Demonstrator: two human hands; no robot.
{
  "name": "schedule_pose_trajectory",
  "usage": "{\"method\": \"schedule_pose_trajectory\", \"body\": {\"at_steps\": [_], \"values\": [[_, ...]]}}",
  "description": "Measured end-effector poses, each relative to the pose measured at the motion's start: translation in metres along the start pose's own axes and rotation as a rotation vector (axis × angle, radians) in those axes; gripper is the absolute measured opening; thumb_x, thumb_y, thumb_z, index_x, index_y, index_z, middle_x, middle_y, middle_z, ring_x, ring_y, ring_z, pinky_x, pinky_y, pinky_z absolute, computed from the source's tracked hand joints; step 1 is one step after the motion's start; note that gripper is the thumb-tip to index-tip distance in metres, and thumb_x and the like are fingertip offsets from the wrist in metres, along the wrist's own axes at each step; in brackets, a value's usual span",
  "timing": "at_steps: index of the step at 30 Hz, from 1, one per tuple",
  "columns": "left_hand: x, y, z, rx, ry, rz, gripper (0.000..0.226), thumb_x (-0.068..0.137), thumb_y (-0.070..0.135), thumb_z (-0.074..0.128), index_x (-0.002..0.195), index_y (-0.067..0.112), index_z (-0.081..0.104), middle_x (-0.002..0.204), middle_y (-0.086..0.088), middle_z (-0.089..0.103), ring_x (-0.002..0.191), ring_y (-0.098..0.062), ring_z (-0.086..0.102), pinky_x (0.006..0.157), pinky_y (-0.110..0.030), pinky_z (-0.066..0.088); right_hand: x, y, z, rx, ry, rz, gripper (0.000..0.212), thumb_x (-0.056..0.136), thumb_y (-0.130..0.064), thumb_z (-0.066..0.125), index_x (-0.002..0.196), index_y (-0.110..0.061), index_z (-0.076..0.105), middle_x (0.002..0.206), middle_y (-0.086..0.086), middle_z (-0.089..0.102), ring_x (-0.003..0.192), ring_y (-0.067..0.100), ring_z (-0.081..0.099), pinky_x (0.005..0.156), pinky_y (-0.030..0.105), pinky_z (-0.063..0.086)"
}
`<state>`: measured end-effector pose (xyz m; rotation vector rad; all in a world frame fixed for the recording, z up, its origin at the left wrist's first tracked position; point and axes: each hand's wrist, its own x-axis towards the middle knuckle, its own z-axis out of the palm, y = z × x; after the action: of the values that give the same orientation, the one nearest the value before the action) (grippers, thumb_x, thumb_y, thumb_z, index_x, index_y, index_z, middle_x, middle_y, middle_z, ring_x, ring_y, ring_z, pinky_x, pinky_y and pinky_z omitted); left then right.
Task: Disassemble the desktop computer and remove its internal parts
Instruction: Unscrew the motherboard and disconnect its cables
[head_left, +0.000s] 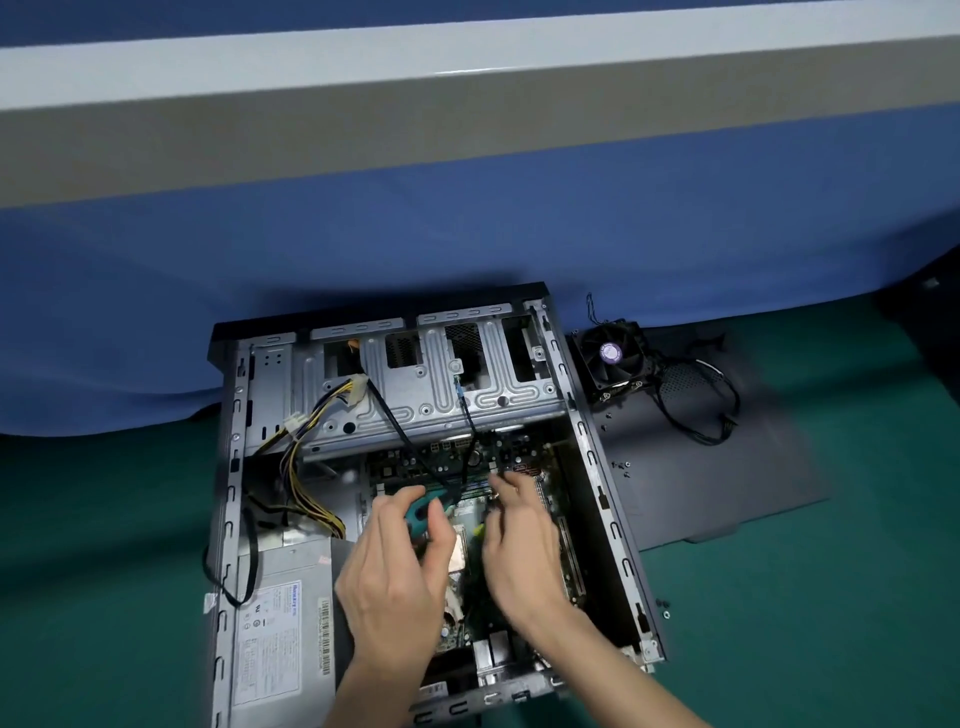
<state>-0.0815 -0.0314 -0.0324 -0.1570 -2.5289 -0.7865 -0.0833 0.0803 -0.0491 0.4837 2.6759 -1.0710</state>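
An open desktop case (597, 467) lies flat on a green mat. Its motherboard (457, 462) shows in the middle, below the silver drive cage (415, 395). The grey power supply (280, 623) sits at the lower left, with yellow and black cables (306, 467) rising from it. My left hand (395, 577) grips a teal-handled screwdriver (423, 512) over the board. My right hand (519, 540) rests beside it with its fingers down on the board near the RAM slots; whether they pinch anything is hidden.
A removed cooler fan (613, 358) with its black cable lies on the detached dark side panel (727, 483) to the right of the case. Small screws (662, 609) lie on the mat by the case's right edge. A blue cloth wall (467, 234) stands behind.
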Motion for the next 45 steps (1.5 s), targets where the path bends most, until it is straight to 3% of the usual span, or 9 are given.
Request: {"method": "schedule_pose_trajectory", "body": {"at_steps": [4,6,9,11,14,17,20,28,45], "values": [[0.003,-0.003,-0.001,-0.026,0.029,0.036,0.026,0.093,0.021,0.051,0.088,-0.002,0.062,0.073,-0.006,0.062,0.057,-0.017,0.06,0.053,-0.02,0.044,0.005,-0.003,0.014,0.319,-0.209,0.161,0.045,0.097,0.0,0.037,0.139,-0.01,0.046,0.147,0.003,0.041,0.136,0.017,0.037,0.112,0.013,0.018],[0.004,-0.002,-0.001,-0.072,0.017,0.047,0.027,0.095,0.023,0.049,0.091,0.0,0.061,0.073,-0.006,0.062,0.056,-0.017,0.06,0.057,-0.022,0.043,0.012,0.001,0.013,0.573,-0.265,0.376,0.039,0.097,0.001,0.039,0.129,-0.012,0.057,0.13,0.011,0.058,0.109,0.03,0.059,0.097,0.035,0.045],[0.003,0.003,0.001,-0.135,-0.005,0.13,0.014,0.095,0.021,0.051,0.098,0.008,0.054,0.073,-0.004,0.061,0.058,-0.013,0.058,0.059,-0.021,0.044,0.018,0.011,0.006,0.754,-0.275,0.555,0.034,0.095,0.003,0.038,0.09,-0.01,0.069,0.102,0.018,0.068,0.084,0.025,0.06,0.082,0.037,0.049],[0.003,0.007,0.006,-0.162,-0.09,0.139,0.013,0.094,0.023,0.051,0.101,0.012,0.051,0.075,-0.002,0.061,0.06,-0.011,0.058,0.061,-0.019,0.042,0.016,0.018,0.003,0.667,-0.239,0.563,0.032,0.092,0.004,0.042,0.08,-0.012,0.066,0.094,0.013,0.068,0.088,0.022,0.061,0.084,0.031,0.051],[0.005,0.013,0.014,-0.163,-0.272,0.089,0.021,0.094,0.029,0.046,0.104,0.012,0.052,0.08,0.0,0.06,0.064,-0.012,0.06,0.056,-0.018,0.042,0.005,0.019,-0.006,0.35,-0.047,0.386,0.013,0.087,-0.005,0.06,0.089,-0.016,0.053,0.075,-0.003,0.061,0.064,0.006,0.055,0.049,0.008,0.039],[0.006,0.019,0.02,-0.141,-0.415,0.114,0.03,0.094,0.031,0.044,0.103,0.007,0.058,0.083,-0.001,0.06,0.067,-0.015,0.06,0.05,-0.027,0.047,-0.004,0.015,-0.014,0.065,0.019,0.067,0.046,0.086,-0.011,0.061,0.119,-0.026,0.031,0.075,-0.008,0.058,0.058,0.007,0.054,0.043,0.019,0.036],[0.004,0.021,0.024,-0.221,-0.523,0.06,0.033,0.098,0.033,0.039,0.113,0.007,0.054,0.094,-0.001,0.058,0.08,-0.015,0.06,0.062,-0.03,0.051,-0.003,0.011,-0.018,-0.113,0.055,-0.092,0.042,0.087,-0.006,0.052,0.122,-0.021,0.036,0.09,0.0,0.061,0.07,0.018,0.059,0.055,0.027,0.04],[-0.004,0.014,0.03,-0.293,-0.757,0.039,0.045,0.095,0.0,0.044,0.139,0.01,0.04,0.133,-0.002,0.047,0.117,-0.015,0.051,0.095,-0.034,0.046,0.005,0.013,-0.008,-0.196,0.008,0.046,0.028,0.089,-0.004,0.044,0.115,-0.014,0.038,0.107,0.007,0.055,0.095,0.025,0.056,0.068,0.03,0.036],[-0.003,0.017,0.033,-0.357,-0.787,0.075,0.057,0.086,-0.013,0.043,0.139,0.006,0.038,0.135,-0.003,0.043,0.118,-0.013,0.049,0.1,-0.027,0.044,0.005,0.016,-0.007,-0.201,0.022,0.083,0.018,0.095,-0.013,0.041,0.112,-0.016,0.036,0.105,0.006,0.056,0.091,0.023,0.057,0.068,0.031,0.039]]}}
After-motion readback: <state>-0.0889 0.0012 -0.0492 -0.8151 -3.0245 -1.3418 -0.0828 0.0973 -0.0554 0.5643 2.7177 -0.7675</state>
